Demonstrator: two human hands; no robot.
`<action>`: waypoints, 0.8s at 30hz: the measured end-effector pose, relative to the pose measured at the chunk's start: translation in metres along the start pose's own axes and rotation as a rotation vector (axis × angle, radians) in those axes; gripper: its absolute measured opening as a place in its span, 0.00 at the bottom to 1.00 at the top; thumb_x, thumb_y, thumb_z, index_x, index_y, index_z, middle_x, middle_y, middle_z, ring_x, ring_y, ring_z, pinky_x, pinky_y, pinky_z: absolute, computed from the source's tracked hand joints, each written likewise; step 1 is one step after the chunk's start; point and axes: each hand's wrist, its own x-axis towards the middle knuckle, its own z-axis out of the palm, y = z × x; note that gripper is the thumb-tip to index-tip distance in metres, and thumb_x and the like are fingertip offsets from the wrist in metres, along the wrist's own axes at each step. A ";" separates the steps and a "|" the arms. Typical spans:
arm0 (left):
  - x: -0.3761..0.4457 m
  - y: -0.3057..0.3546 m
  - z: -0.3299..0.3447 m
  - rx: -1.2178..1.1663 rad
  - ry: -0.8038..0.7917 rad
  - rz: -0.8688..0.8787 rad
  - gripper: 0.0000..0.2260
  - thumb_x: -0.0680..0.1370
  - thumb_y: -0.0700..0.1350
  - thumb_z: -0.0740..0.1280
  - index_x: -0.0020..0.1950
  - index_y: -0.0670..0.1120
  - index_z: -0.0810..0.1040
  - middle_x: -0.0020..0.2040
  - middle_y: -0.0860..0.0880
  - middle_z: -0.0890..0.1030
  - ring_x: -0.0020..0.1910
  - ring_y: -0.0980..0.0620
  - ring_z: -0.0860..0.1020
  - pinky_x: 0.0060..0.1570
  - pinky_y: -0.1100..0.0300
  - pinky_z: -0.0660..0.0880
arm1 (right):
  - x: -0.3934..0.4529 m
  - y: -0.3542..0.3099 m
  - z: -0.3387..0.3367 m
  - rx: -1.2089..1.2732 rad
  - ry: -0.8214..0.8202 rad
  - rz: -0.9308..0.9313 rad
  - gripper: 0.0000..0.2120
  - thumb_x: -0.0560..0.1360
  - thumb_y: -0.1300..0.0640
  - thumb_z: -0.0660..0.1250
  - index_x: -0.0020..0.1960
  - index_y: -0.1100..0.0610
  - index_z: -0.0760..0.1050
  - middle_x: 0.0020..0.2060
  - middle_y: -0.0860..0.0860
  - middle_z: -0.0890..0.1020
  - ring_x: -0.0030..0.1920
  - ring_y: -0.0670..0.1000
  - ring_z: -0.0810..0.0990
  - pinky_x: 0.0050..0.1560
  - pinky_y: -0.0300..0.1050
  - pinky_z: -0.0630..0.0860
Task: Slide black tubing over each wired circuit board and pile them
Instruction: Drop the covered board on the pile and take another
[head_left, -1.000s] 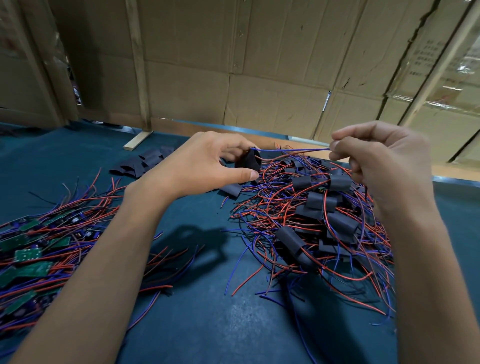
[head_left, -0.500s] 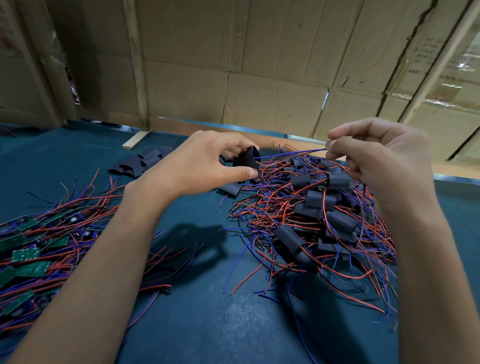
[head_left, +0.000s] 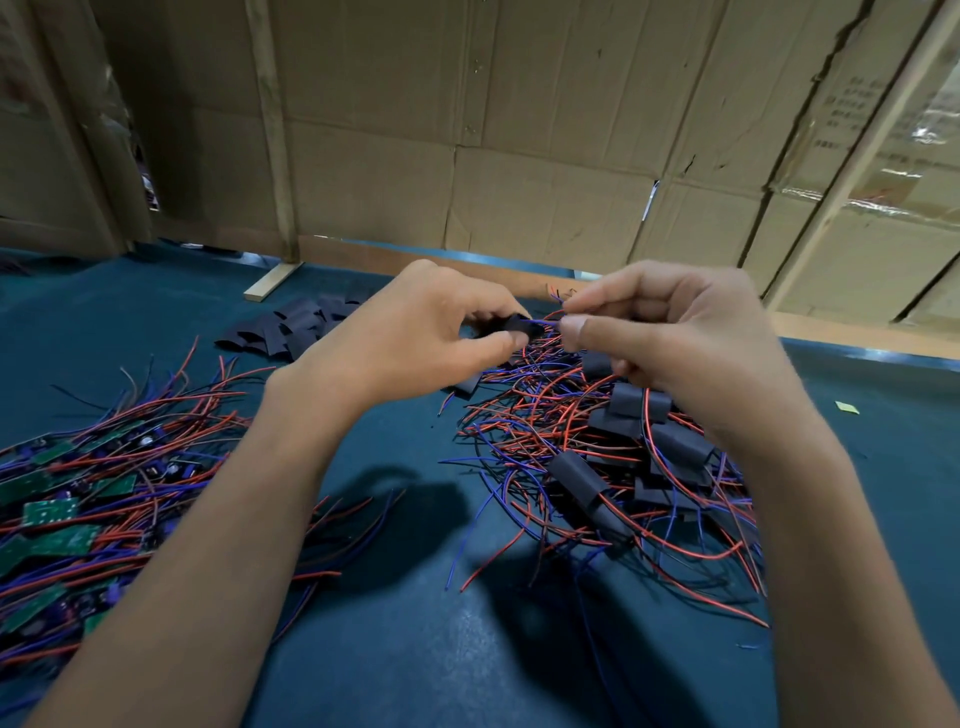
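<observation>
My left hand grips a short piece of black tubing between thumb and fingers, above the far edge of the table. My right hand pinches the thin blue and red wires that enter the tubing's open end. The board inside the tubing is hidden. Below my right hand lies a pile of sleeved boards tangled in red and blue wires. A heap of bare green circuit boards with wires lies at the left. Loose black tubing pieces lie behind my left hand.
The table has a dark teal cover. A cardboard wall stands along the far edge, with a wooden strip leaning at its foot. A small yellow-green scrap lies at the right.
My right hand has moved left, close to my left hand, so the stretch of wire between them is now short. My left hand keeps hold of the tubing.
</observation>
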 end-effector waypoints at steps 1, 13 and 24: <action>0.000 0.001 0.000 -0.005 0.030 0.024 0.04 0.78 0.42 0.72 0.50 0.45 0.86 0.37 0.49 0.85 0.38 0.49 0.82 0.42 0.51 0.75 | 0.001 0.001 0.004 -0.005 -0.020 0.029 0.04 0.72 0.65 0.76 0.45 0.60 0.83 0.32 0.51 0.85 0.26 0.41 0.75 0.27 0.30 0.68; -0.007 -0.025 -0.013 -0.030 0.100 -0.068 0.06 0.77 0.46 0.73 0.53 0.53 0.87 0.39 0.49 0.86 0.37 0.44 0.85 0.38 0.46 0.80 | -0.001 0.010 -0.036 0.172 -0.121 0.310 0.12 0.65 0.58 0.76 0.46 0.62 0.84 0.37 0.59 0.84 0.30 0.48 0.77 0.24 0.37 0.68; 0.001 -0.002 0.003 0.050 -0.033 0.079 0.13 0.76 0.46 0.74 0.61 0.47 0.84 0.46 0.52 0.85 0.41 0.60 0.77 0.46 0.61 0.74 | 0.006 0.010 -0.012 0.092 0.005 0.167 0.03 0.70 0.65 0.77 0.40 0.58 0.87 0.32 0.56 0.81 0.27 0.45 0.71 0.23 0.33 0.63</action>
